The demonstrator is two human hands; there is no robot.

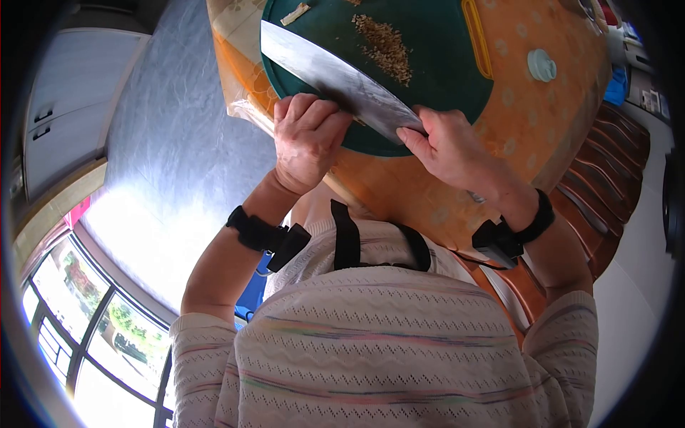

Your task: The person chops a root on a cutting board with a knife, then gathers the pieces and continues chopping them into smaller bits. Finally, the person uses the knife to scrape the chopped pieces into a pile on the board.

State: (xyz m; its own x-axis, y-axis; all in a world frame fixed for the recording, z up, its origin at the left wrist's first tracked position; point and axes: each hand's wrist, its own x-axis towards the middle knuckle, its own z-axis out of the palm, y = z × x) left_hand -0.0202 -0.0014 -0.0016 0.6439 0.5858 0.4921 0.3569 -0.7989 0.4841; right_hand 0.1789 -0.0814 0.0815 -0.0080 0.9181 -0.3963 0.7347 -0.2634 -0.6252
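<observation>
A green round cutting board (442, 50) lies on the table, with a pile of chopped brown bits (385, 50) near its middle and a pale strip (295, 13) at its upper left. My right hand (453, 146) is closed on the near end of a broad-bladed knife (332, 75), whose blade slants to the upper left over the board. The knife's handle is hidden in that hand. My left hand (310, 135) has its fingers curled against the blade's lower edge, at the board's near left side. What lies under those fingertips is mostly hidden.
An orange patterned tablecloth (521, 121) covers the table. A pale green lid-like object (541, 65) sits right of the board. Brown slatted seating (596, 178) stands at the right. Grey floor (185, 107) and a white cabinet (78, 85) are at the left.
</observation>
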